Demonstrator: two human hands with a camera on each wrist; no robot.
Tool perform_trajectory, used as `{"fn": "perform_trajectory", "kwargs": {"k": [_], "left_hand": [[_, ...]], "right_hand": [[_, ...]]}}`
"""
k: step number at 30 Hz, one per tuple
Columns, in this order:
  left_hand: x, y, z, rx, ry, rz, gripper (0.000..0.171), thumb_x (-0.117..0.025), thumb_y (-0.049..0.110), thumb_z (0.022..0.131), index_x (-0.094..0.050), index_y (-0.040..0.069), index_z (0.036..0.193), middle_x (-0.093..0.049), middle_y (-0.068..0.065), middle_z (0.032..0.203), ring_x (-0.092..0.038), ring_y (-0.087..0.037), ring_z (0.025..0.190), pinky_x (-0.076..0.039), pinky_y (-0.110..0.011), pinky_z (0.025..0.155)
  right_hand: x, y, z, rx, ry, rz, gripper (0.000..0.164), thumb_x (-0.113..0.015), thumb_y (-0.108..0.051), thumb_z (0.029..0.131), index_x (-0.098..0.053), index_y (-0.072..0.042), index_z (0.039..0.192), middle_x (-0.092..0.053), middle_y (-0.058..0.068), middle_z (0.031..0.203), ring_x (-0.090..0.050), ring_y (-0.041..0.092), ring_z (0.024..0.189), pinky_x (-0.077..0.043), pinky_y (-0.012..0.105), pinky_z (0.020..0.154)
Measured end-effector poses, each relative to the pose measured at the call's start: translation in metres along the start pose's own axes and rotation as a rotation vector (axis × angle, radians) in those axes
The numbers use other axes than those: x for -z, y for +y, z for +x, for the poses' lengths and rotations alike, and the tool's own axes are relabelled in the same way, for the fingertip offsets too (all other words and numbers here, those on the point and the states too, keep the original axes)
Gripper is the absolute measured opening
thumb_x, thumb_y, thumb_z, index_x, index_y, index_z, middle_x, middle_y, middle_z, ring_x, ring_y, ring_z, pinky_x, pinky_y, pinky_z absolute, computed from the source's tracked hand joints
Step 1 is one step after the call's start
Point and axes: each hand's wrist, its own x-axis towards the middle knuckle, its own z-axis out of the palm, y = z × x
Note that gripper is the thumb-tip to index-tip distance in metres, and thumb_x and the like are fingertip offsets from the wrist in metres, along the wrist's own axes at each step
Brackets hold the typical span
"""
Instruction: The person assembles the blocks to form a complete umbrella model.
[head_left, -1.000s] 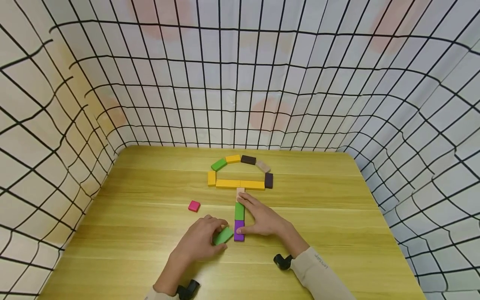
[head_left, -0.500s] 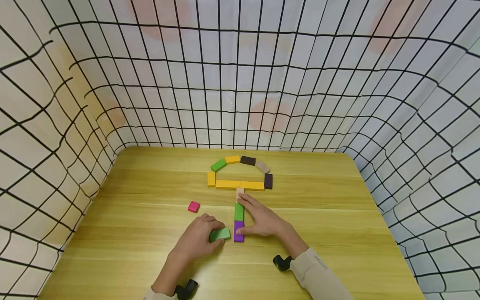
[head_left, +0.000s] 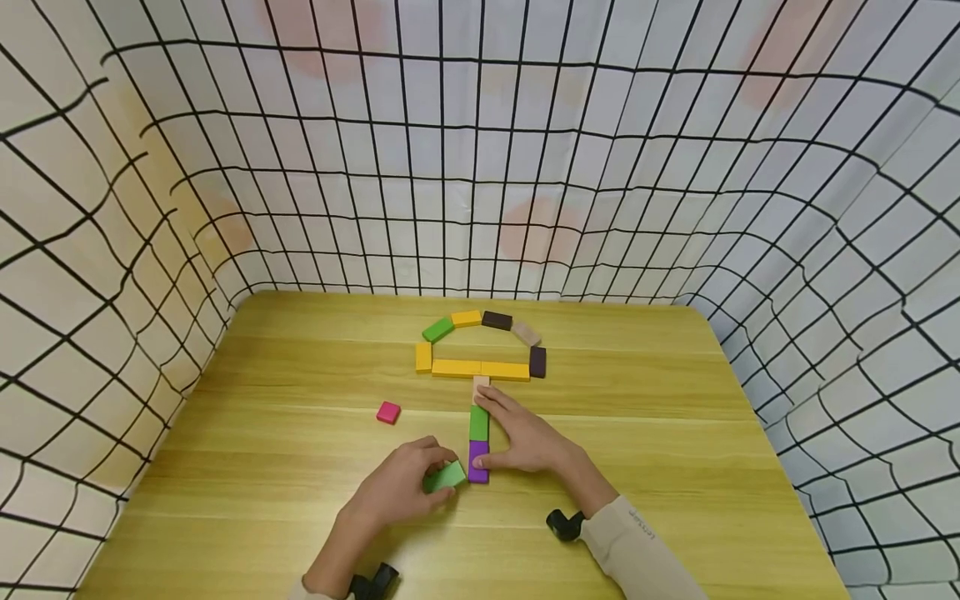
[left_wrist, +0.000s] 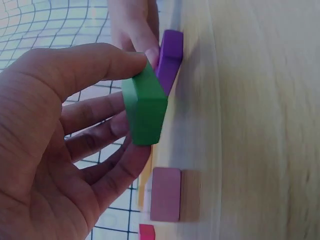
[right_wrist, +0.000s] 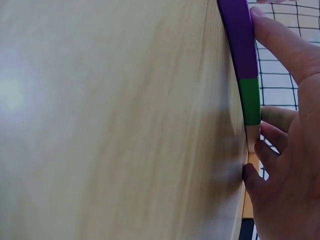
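My left hand point(head_left: 401, 483) pinches a light green block point(head_left: 445, 477) between thumb and fingertips, just left of the purple block's near end. In the left wrist view this green block point(left_wrist: 145, 107) is held above the table surface. My right hand point(head_left: 528, 437) lies spread beside the column, its thumb touching the purple block point(head_left: 477, 450) and its fingertips at the pale pink block point(head_left: 481, 384). Between those two sits a green block point(head_left: 478, 423). The right wrist view shows the thumb on the purple block point(right_wrist: 240, 40), with the other fingers along the column.
Beyond the column, two yellow blocks point(head_left: 456, 367) form a bar under an arch of green, yellow, black point(head_left: 497, 320) and beige blocks. A small red block point(head_left: 387, 412) lies to the left. A dull pink block point(left_wrist: 166, 194) appears in the left wrist view. Black netting surrounds the table.
My left hand drew the green block slightly left and turned it, then brought it back right, close to the purple block, tilted again. The right hand has stayed in place.
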Motion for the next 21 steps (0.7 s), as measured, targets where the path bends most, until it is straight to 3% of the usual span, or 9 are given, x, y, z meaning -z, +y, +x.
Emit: {"fn": "perform_trajectory", "kwargs": {"k": [10,16,21], "left_hand": [[-0.007,0.006,-0.002,0.018,-0.094,-0.064,0.028,-0.086,0.021,0.082,-0.078,0.013,0.108,-0.059,0.008,0.081,-0.049,-0.002,0.071,-0.045,-0.016,0.062],[-0.014,0.009,0.0,0.005,-0.075,-0.049,0.028,-0.088,0.022,0.08,-0.08,0.012,0.105,-0.06,0.009,0.077,-0.05,-0.002,0.069,-0.044,-0.016,0.063],[-0.018,0.01,0.001,0.033,-0.06,-0.068,0.029,-0.089,0.023,0.079,-0.08,0.01,0.104,-0.063,0.011,0.08,-0.055,-0.002,0.07,-0.047,-0.015,0.064]], "right_hand": [[0.002,-0.003,-0.001,-0.006,-0.007,0.016,0.107,-0.073,-0.066,0.085,-0.022,-0.019,0.166,-0.013,-0.004,0.174,-0.018,0.024,0.16,-0.033,0.049,0.125],[0.001,0.0,0.0,-0.004,0.001,0.025,0.107,-0.072,-0.068,0.084,-0.022,-0.019,0.166,-0.013,-0.005,0.174,-0.018,0.024,0.16,-0.033,0.05,0.125],[-0.002,0.003,0.001,0.01,0.008,0.026,0.108,-0.071,-0.07,0.084,-0.023,-0.019,0.166,-0.014,-0.004,0.174,-0.018,0.024,0.16,-0.033,0.05,0.125]]}}
